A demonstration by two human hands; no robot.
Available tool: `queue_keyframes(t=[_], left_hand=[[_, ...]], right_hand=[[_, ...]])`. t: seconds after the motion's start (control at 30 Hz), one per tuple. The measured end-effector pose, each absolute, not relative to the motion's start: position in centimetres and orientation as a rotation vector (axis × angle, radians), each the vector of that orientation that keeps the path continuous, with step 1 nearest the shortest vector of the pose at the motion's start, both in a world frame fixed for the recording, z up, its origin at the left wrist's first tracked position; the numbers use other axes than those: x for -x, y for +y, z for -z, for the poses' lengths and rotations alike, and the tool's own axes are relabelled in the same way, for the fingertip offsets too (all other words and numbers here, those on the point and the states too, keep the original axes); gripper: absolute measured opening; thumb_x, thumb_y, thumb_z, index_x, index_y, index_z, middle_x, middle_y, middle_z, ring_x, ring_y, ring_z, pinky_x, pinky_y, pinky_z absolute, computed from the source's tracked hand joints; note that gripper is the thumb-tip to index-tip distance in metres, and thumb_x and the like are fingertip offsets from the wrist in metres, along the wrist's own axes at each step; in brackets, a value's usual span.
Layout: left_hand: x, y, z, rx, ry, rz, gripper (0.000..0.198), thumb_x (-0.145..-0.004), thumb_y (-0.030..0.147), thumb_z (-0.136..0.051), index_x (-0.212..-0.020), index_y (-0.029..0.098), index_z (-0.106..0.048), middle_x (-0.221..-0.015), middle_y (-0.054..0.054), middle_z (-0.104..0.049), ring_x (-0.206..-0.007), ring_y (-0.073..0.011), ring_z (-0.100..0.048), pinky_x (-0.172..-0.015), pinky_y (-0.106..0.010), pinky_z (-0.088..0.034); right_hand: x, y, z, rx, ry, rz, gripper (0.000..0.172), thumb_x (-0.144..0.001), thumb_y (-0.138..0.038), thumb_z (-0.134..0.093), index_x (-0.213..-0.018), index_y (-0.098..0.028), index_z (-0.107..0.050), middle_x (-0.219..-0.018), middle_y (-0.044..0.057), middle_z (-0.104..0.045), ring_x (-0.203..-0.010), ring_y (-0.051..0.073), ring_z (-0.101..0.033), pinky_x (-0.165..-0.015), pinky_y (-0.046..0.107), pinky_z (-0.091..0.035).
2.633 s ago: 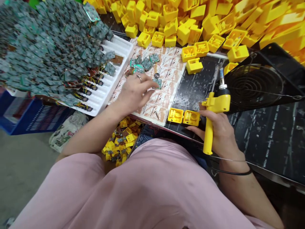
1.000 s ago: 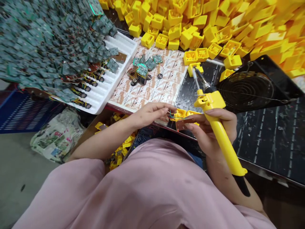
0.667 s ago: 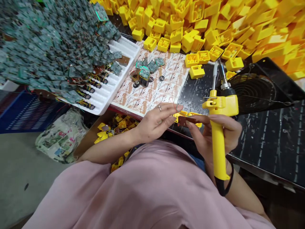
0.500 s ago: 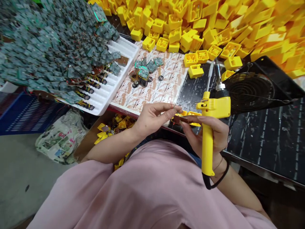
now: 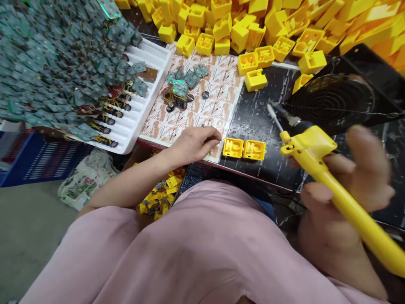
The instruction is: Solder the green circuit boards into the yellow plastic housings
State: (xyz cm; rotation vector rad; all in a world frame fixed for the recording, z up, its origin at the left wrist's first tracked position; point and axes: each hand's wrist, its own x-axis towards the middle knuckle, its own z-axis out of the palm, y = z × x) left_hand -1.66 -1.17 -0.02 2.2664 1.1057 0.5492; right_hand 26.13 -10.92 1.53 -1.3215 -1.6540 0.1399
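My left hand [image 5: 198,143] rests low over the patterned sheet, thumb and forefinger pinched together. A thin strand shows at its fingertips, but what they hold is too small to make out. Just right of them, two open yellow plastic cases [image 5: 233,147] sit side by side at the table's edge. My right hand [image 5: 348,190], blurred by motion, grips a yellow soldering gun [image 5: 311,145] whose metal tip points up and left over the black tabletop. Several green circuit boards with small round black parts [image 5: 181,89] lie beyond my left hand.
A large heap of wired circuit boards [image 5: 69,71] fills a white foam tray [image 5: 126,141] at left. Yellow cases [image 5: 196,17] pile up along the back. A black fan [image 5: 322,99] stands at right. Below the table is a box of yellow parts [image 5: 161,196].
My right hand has swung right with the soldering gun, away from my left hand. The brown board held between the hands no longer shows. My left hand has shifted slightly left, uncovering the two cases.
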Motion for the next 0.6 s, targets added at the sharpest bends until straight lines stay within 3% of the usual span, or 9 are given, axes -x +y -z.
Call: queue_keyframes(t=[0.07, 0.13, 0.23, 0.3, 0.4, 0.43, 0.5, 0.6], left_hand=[[1.1, -1.5, 0.5, -2.272, 1.12, -0.562, 0.017, -0.087, 0.022, -0.055, -0.089, 0.015, -0.071, -0.079, -0.002, -0.074, -0.069, -0.0121, -0.066, -0.065, -0.023, -0.046], [0.6, -1.8, 0.8, -2.234, 1.138, -0.592, 0.017, -0.086, 0.024, -0.055, -0.086, 0.015, -0.069, -0.076, -0.001, -0.071, -0.064, -0.0108, -0.063, -0.061, -0.022, -0.044], [0.1, -2.0, 1.1, -2.153, 1.172, -0.644, 0.017, -0.086, 0.027, -0.057, -0.084, 0.015, -0.068, -0.074, -0.001, -0.07, -0.061, -0.0098, -0.06, -0.06, -0.022, -0.044], [-0.2, -1.9, 1.3, -2.163, 1.185, -0.666, 0.018, -0.086, 0.029, -0.057, -0.083, 0.015, -0.068, -0.075, -0.001, -0.07, -0.061, -0.0099, -0.06, -0.06, -0.023, -0.043], [-0.4, -1.8, 1.4, -2.328, 1.203, -0.651, 0.017, -0.086, 0.028, -0.056, -0.082, 0.016, -0.068, -0.076, -0.001, -0.07, -0.061, -0.0111, -0.059, -0.066, -0.027, -0.043], [-0.5, -1.7, 1.4, -2.396, 1.215, -0.637, 0.017, -0.086, 0.027, -0.055, -0.081, 0.017, -0.068, -0.075, -0.001, -0.07, -0.063, -0.0121, -0.059, -0.07, -0.029, -0.043], [-0.6, -1.7, 1.3, -2.508, 1.232, -0.593, 0.018, -0.087, 0.026, -0.053, -0.082, 0.017, -0.068, -0.074, -0.001, -0.069, -0.066, -0.0148, -0.06, -0.076, -0.033, -0.042], [-0.7, -1.6, 0.9, -2.587, 1.206, -0.497, 0.02, -0.089, 0.026, -0.05, -0.082, 0.017, -0.067, -0.073, -0.002, -0.068, -0.069, -0.017, -0.06, -0.078, -0.035, -0.041]], right_hand=[[-26.6, -11.0, -1.4, 1.357, -1.458, -0.041, 0.062, -0.079, -0.065, -0.07, -0.131, -0.032, -0.064, -0.116, 0.006, -0.071, -0.074, 0.024, -0.07, -0.055, 0.04, -0.055], [-27.1, -10.4, -0.7, 1.313, -1.319, 0.023, 0.049, -0.077, -0.064, -0.071, -0.113, -0.031, -0.075, -0.091, 0.005, -0.073, -0.064, 0.022, -0.065, -0.048, 0.038, -0.049], [-27.6, -9.2, 0.9, 1.231, -1.138, 0.075, 0.049, -0.088, -0.072, -0.05, -0.1, -0.033, -0.077, -0.074, 0.003, -0.067, -0.055, 0.019, -0.058, -0.043, 0.037, -0.039], [-27.7, -9.1, 1.7, 1.238, -1.094, 0.041, 0.049, -0.095, -0.065, -0.043, -0.093, -0.032, -0.078, -0.07, 0.003, -0.065, -0.056, 0.018, -0.058, -0.045, 0.037, -0.04], [-27.5, -10.0, 1.7, 1.273, -1.188, -0.092, 0.024, -0.089, -0.047, -0.065, -0.096, -0.028, -0.079, -0.074, 0.003, -0.071, -0.059, 0.018, -0.062, -0.047, 0.034, -0.044], [-27.4, -10.6, 1.5, 1.283, -1.252, -0.169, 0.025, -0.083, -0.041, -0.073, -0.103, -0.028, -0.077, -0.081, 0.003, -0.074, -0.06, 0.018, -0.063, -0.046, 0.032, -0.045], [-27.3, -11.5, 0.9, 1.294, -1.385, -0.358, 0.044, -0.072, -0.031, -0.083, -0.115, -0.029, -0.072, -0.094, 0.002, -0.076, -0.062, 0.016, -0.066, -0.046, 0.029, -0.048], [-27.0, -12.0, 0.2, 1.218, -1.522, -0.503, 0.049, -0.068, -0.018, -0.085, -0.113, -0.027, -0.071, -0.09, 0.0, -0.075, -0.066, 0.016, -0.069, -0.052, 0.028, -0.055]])
